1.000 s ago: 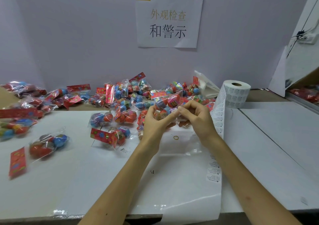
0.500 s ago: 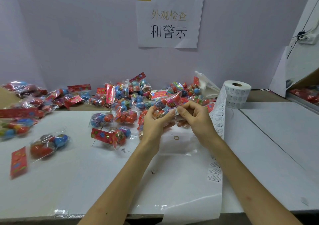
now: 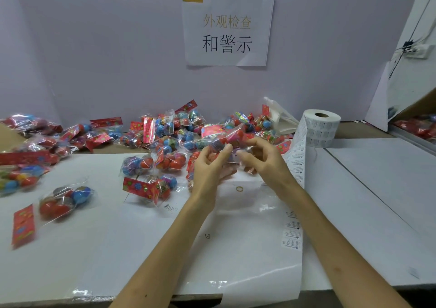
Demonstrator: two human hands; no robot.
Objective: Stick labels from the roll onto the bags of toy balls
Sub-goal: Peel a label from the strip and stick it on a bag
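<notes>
Bag (image 3: 226, 136) of toy balls held above table (image 3: 377, 189). Left hand (image 3: 210, 163) grips it; right hand (image 3: 264, 163) curled at its other end, hold too blurred to tell. Label roll (image 3: 322, 128) stands just right, strip (image 3: 297, 163) trailing. Heap of bags (image 3: 165, 133) behind; labelled ones indistinguishable, likely most work left.

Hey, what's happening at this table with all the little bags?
A person is labelling bags of toy balls. The left hand and right hand hold one bag of toy balls up over the table, fingertips pinching it. It is too blurred to tell whether a label is on it. The roll of labels stands to the right, its strip trailing toward the near edge. A pile of more bags lies behind.
</notes>
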